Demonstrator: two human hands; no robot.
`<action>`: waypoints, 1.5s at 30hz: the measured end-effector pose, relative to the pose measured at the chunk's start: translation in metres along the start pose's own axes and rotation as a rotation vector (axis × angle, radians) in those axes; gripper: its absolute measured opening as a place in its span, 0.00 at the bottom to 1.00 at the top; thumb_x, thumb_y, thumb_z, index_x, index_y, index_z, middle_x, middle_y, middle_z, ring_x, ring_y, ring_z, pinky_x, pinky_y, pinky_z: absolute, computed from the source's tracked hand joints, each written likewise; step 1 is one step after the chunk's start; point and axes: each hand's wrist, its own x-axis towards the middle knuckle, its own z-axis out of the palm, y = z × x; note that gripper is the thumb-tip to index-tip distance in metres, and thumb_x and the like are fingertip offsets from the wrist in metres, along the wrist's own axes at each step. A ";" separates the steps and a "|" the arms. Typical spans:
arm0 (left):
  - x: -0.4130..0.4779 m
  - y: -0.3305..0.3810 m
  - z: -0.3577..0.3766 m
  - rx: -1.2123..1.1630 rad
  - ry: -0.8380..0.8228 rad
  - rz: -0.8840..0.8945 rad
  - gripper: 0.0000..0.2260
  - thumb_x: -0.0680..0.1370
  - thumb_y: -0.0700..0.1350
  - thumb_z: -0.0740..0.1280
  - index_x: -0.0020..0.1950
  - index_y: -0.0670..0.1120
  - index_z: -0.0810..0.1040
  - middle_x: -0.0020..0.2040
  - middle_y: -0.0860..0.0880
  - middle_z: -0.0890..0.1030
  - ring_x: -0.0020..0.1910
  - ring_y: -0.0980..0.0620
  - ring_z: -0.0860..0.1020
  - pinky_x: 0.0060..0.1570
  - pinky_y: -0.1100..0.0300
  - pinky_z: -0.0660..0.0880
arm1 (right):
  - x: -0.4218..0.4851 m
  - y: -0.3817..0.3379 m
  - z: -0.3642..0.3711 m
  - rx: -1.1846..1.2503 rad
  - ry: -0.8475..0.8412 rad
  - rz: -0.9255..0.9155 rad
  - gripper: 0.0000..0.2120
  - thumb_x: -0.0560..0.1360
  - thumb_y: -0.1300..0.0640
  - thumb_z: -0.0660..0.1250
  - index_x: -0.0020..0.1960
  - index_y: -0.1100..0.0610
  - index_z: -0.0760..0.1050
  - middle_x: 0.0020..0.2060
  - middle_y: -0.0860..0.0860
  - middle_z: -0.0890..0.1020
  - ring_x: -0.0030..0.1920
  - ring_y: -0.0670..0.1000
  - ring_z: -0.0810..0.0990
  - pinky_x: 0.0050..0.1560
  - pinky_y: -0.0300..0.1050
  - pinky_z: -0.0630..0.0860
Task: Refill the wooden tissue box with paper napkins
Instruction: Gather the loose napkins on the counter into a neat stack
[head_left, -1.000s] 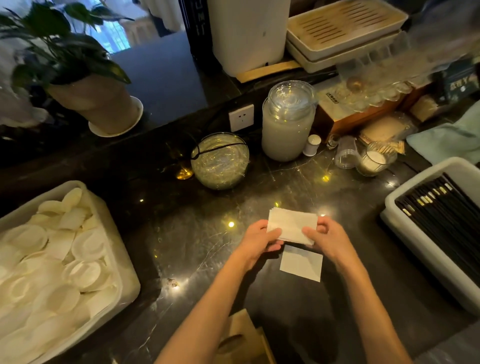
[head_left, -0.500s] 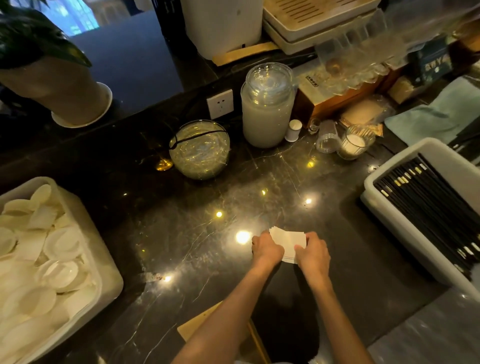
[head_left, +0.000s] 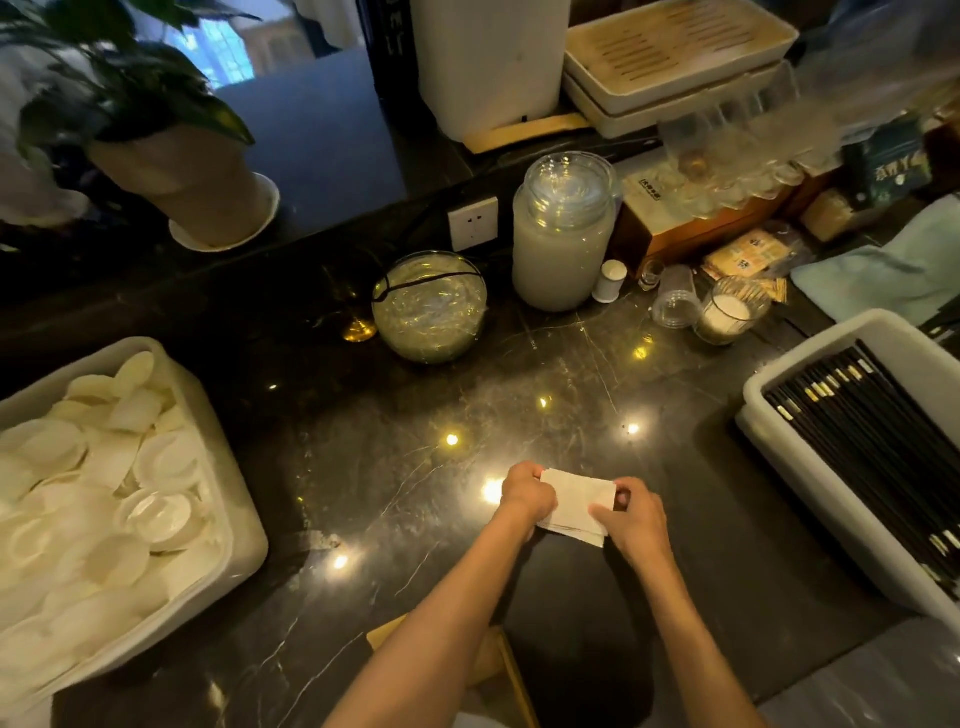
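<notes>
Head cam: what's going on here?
A person is squaring up a small stack of paper napkins on a dark marble counter, left hand and right hand gripping opposite ends. The wooden tissue box sits near the bottom edge, mostly hidden under the left forearm; no napkins are going into it yet. A tub of white dishes is on the left, a bin of black chopsticks on the right.

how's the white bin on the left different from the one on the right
The left bin holds a loose heap of small white dishes; the right bin holds black chopsticks laid side by side in one direction. The left bin's load is pale and jumbled, the right bin's dark and orderly. Both are white rectangular tubs on the dark marble counter, flanking the hands.
</notes>
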 end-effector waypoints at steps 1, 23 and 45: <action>-0.003 0.003 -0.007 0.015 0.012 0.014 0.13 0.74 0.30 0.62 0.51 0.46 0.75 0.51 0.46 0.78 0.50 0.47 0.75 0.49 0.58 0.75 | -0.001 -0.003 -0.001 0.083 -0.047 -0.009 0.20 0.71 0.65 0.74 0.60 0.59 0.74 0.54 0.58 0.79 0.46 0.52 0.79 0.42 0.41 0.74; -0.017 -0.096 -0.227 -0.217 0.446 0.551 0.14 0.80 0.35 0.59 0.54 0.55 0.72 0.53 0.50 0.79 0.55 0.57 0.79 0.56 0.66 0.75 | -0.034 -0.167 0.164 -0.010 -0.357 -0.789 0.11 0.76 0.66 0.68 0.53 0.52 0.79 0.47 0.43 0.82 0.49 0.43 0.80 0.52 0.42 0.77; 0.029 -0.136 -0.186 -0.373 0.519 0.541 0.29 0.76 0.27 0.61 0.74 0.47 0.68 0.50 0.50 0.80 0.55 0.50 0.79 0.63 0.62 0.74 | -0.024 -0.132 0.206 0.243 -0.442 -0.630 0.24 0.75 0.77 0.59 0.67 0.59 0.72 0.56 0.54 0.78 0.65 0.47 0.76 0.69 0.46 0.71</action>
